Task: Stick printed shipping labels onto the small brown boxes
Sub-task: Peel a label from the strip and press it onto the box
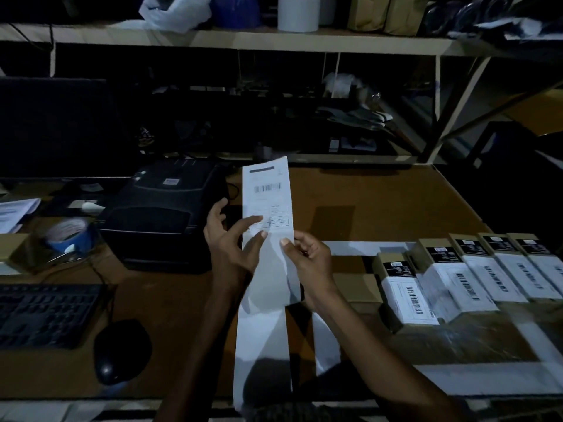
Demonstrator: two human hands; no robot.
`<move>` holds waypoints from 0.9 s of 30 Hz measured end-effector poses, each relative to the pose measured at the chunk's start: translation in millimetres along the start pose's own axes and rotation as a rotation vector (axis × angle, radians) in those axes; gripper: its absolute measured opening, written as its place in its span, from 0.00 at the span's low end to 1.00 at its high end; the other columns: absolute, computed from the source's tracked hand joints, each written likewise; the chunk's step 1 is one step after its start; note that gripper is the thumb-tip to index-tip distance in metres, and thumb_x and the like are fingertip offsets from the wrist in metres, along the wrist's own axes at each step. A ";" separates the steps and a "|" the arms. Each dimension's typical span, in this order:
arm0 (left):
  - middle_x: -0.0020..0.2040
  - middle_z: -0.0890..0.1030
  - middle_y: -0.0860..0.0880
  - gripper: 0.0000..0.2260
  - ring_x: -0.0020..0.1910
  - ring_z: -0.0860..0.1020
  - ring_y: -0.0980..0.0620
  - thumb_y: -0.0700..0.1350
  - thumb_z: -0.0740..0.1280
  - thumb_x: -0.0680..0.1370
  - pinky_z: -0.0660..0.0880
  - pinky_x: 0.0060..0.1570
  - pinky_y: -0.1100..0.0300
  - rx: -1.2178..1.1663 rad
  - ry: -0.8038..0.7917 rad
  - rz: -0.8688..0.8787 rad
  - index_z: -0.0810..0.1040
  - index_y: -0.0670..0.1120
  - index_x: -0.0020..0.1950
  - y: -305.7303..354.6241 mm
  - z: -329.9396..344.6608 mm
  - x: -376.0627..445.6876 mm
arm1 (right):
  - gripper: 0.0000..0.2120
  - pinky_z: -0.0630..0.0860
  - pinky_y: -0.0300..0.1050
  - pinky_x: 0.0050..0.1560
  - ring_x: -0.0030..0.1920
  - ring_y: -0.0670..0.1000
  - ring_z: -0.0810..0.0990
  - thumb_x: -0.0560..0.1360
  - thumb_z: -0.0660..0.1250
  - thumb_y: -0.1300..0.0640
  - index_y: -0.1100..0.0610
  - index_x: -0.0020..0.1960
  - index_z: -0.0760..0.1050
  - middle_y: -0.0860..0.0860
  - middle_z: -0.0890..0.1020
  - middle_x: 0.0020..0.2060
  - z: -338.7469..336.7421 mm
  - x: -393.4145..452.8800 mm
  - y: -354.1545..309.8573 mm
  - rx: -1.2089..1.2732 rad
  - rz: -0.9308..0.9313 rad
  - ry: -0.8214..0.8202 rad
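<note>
Views: 1, head-worn, wide-angle.
Position: above near edge of tabletop, at wearer's head height.
Facing: forward and down, toward shelf at the back.
Nearness: close on both hands, left hand and right hand mid-frame; forearms entering from bottom edge.
Edges: bent lines from wide lens.
Shared: nothing, only 1 view.

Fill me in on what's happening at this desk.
A person holds up a printed label strip with both hands: the left hand pinches its left edge, the right hand its right edge. A row of small brown boxes on the right already carries labels. The label printer sits to the left.
</note>
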State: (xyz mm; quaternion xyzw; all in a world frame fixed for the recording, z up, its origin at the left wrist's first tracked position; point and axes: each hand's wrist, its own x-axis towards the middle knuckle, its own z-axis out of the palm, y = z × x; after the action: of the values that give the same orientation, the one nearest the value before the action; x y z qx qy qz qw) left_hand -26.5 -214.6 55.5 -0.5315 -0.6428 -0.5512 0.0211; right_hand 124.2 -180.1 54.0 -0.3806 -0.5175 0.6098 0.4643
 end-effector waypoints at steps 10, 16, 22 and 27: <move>0.57 0.79 0.46 0.10 0.59 0.74 0.45 0.51 0.75 0.73 0.70 0.51 0.50 0.276 -0.058 0.321 0.86 0.48 0.52 14.8 8.9 -0.5 | 0.16 0.81 0.39 0.49 0.49 0.45 0.85 0.78 0.68 0.68 0.46 0.50 0.82 0.41 0.86 0.44 7.1 1.8 1.7 -0.051 -0.124 0.012; 0.54 0.82 0.45 0.08 0.55 0.78 0.42 0.47 0.73 0.76 0.72 0.49 0.48 0.361 -0.055 0.469 0.85 0.44 0.52 12.6 6.8 4.9 | 0.15 0.80 0.40 0.51 0.52 0.46 0.84 0.78 0.69 0.67 0.48 0.53 0.83 0.43 0.86 0.48 7.0 3.7 1.6 -0.089 -0.235 -0.038; 0.50 0.82 0.50 0.05 0.53 0.77 0.47 0.46 0.73 0.76 0.72 0.47 0.49 0.289 -0.151 0.426 0.85 0.46 0.47 6.2 3.5 10.8 | 0.08 0.79 0.39 0.51 0.50 0.46 0.83 0.77 0.69 0.67 0.57 0.53 0.83 0.49 0.85 0.47 4.2 9.1 10.1 -0.175 -0.285 -0.044; 0.48 0.82 0.53 0.11 0.50 0.77 0.51 0.52 0.67 0.77 0.73 0.46 0.49 0.184 -0.262 0.351 0.86 0.47 0.45 1.2 -1.3 17.1 | 0.06 0.79 0.43 0.52 0.50 0.49 0.83 0.78 0.70 0.65 0.56 0.51 0.84 0.49 0.84 0.46 3.8 12.9 19.5 -0.207 -0.319 -0.041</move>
State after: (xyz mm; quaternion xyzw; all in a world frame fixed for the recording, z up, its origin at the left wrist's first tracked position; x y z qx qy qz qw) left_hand -33.8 -204.5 67.3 -0.6980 -0.5853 -0.4045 0.0817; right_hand 113.7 -169.4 35.6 -0.3269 -0.6404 0.4798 0.5027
